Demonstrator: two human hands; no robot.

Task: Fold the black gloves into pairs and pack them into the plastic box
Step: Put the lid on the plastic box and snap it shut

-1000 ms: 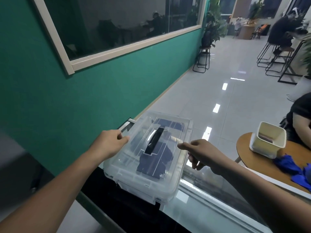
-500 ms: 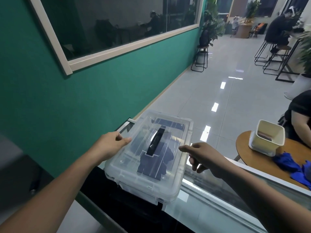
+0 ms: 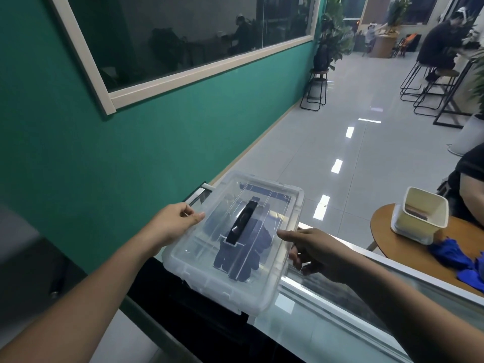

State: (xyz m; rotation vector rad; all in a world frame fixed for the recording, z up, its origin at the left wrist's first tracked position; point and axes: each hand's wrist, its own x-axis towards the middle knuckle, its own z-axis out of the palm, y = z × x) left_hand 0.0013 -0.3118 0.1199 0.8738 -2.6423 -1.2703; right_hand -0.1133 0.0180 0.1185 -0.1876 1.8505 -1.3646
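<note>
- Resting on a glass counter [image 3: 340, 320], the clear plastic box [image 3: 262, 292] has its lid on, black handle [image 3: 242, 222] on top.
- Black gloves [image 3: 241, 254] lie inside (seen through the lid).
- Left hand [image 3: 171, 225] pinches the box's left rim.
- Right hand [image 3: 318, 251] is at the right rim, forefinger stretched over the lid, other fingers curled.
- Blue gloves [image 3: 450, 254] lie on a round table [image 3: 382, 231], well apart.

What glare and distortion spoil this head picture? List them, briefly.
Head view: ceiling lights reflect as bright patches on the glossy floor; glare streaks cross the clear lid of the plastic box, partly veiling the black gloves inside; the wide lens bends the window frame and tilts the wall; the forearms at the near edges look soft.
</note>
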